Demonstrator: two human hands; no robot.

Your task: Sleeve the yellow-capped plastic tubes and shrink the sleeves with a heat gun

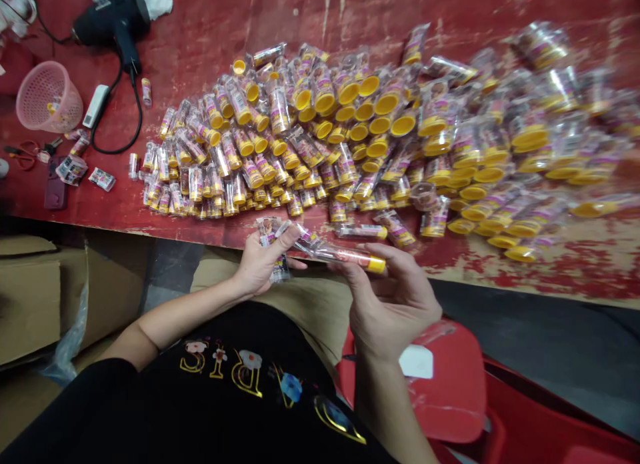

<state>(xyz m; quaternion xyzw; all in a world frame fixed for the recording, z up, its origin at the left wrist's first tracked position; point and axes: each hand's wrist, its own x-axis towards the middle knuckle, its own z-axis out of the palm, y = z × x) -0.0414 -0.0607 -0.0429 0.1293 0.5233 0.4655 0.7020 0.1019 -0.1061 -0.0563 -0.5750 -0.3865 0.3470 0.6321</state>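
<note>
clear plastic tube (350, 256) with yellow cap, gripped in the right hand (387, 301) by the table edge, left hand (263, 264) clamped on a printed card (269, 232), hands just apart, heap of yellow-capped tubes (320, 131) with printed inserts on a red table (300, 17)

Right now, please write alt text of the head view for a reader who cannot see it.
Over a red table, the right hand holds a yellow-capped clear tube, the left hand a printed packet. A large heap of tubes lies ahead, a hair dryer and pink basket to the left.
</note>
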